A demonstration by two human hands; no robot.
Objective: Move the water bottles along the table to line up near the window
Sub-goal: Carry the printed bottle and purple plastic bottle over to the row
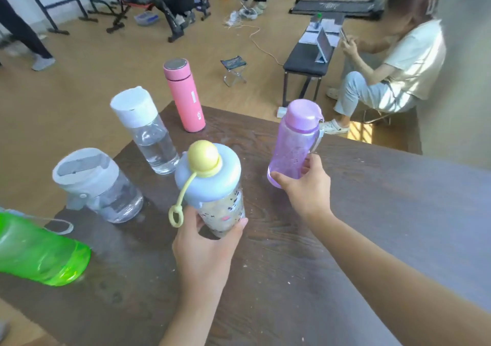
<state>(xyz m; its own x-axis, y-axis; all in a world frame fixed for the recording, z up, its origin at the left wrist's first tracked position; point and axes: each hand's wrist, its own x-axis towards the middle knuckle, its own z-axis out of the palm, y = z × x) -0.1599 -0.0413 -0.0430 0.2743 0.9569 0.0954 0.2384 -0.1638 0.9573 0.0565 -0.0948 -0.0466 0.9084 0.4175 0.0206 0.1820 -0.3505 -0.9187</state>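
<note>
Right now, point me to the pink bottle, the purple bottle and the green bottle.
pink bottle [186,101], head view, on the middle of its body.
purple bottle [292,146], head view, on its see-through body below the cap.
green bottle [39,252], head view, on its side.

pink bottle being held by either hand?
No. The pink bottle stands alone; the left hand grips the blue-lid bottle, the right hand the purple bottle.

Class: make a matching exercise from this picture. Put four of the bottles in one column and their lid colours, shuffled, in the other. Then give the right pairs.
Bottles:
1. pink flask
2. purple bottle
3. patterned bottle
4. tall clear bottle

Lids:
A. white
B. pale blue with a yellow knob
C. silver top
D. purple

Pairs: 1-C, 2-D, 3-B, 4-A
</note>
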